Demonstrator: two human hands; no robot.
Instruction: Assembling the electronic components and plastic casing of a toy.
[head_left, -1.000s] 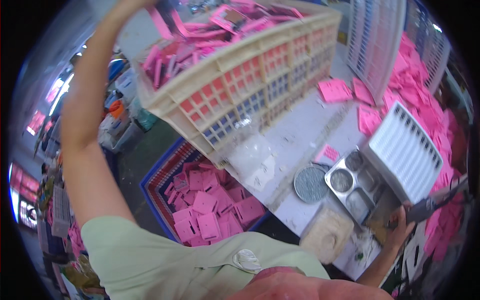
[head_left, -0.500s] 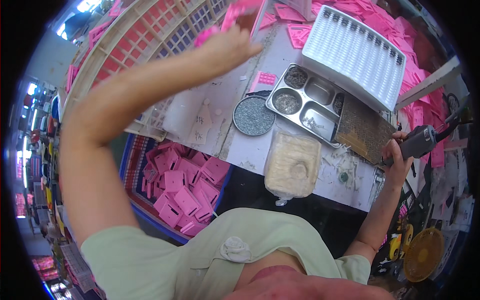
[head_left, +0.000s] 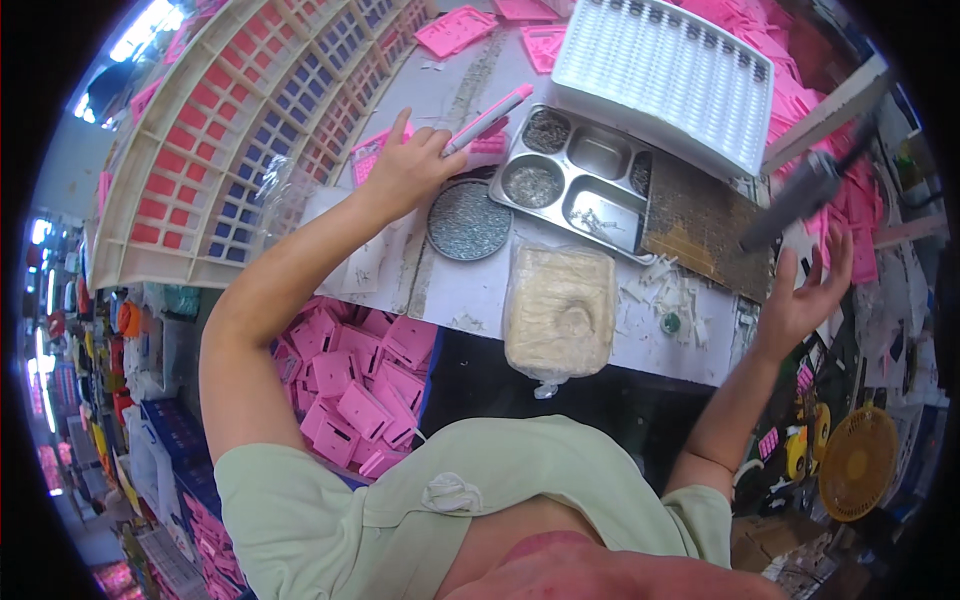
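My left hand [head_left: 412,168] is over the table, its fingers closed on a slim pink plastic casing [head_left: 492,116] seen edge-on, with a pale edge. Below that hand lie more pink plastic parts [head_left: 366,160], partly covered by it. At the right, my right hand [head_left: 808,295] is empty with its fingers spread. Just above it hangs a dark electric screwdriver [head_left: 795,200] on its cable, apart from the fingers. Close to my left wrist sits a round dish of small metal pieces [head_left: 468,222].
A steel compartment tray [head_left: 570,168] holds small metal parts. Behind it stands a white tray with rows of holes [head_left: 660,95]. A plastic-wrapped block [head_left: 560,310] lies at the front edge. A cream basket [head_left: 150,225] leans at left, above a crate of pink casings [head_left: 350,385].
My right hand has let go of the screwdriver, which now hangs free. My left hand has come down from beside the basket to the table with the pink casing. The view has shifted slightly.
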